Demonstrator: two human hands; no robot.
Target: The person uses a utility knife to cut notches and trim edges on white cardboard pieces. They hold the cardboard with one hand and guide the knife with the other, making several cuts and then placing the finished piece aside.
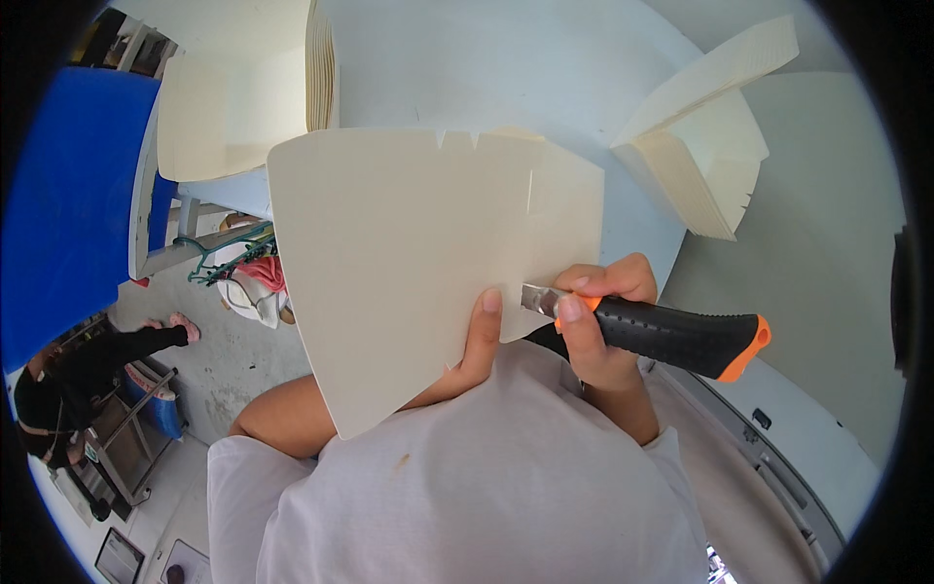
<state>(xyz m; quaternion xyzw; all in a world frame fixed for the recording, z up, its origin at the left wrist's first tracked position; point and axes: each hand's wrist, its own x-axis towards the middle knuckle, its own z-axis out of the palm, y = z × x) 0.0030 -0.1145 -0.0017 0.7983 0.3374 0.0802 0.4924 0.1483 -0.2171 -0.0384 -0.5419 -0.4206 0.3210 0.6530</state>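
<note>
A flat cream-coloured sheet (394,255), with small V notches in its far edge and a narrow slit at the right, is held up before my chest. My left hand (478,339) grips its near edge, thumb on top and the fingers hidden beneath. In my right hand (602,321) is a black and orange utility knife (678,336). Its short metal blade end points left and lies over the sheet's near right part; whether the tip touches it I cannot tell. Right thumb and forefinger pinch the knife near the blade.
Stacks of folded cream sheets stand on the pale table (474,66), one stack (233,117) at left, another (700,160) at right. Left of the table are a blue panel (80,204), green hangers (226,252) and cloth. A person in dark clothes (95,365) is at far left.
</note>
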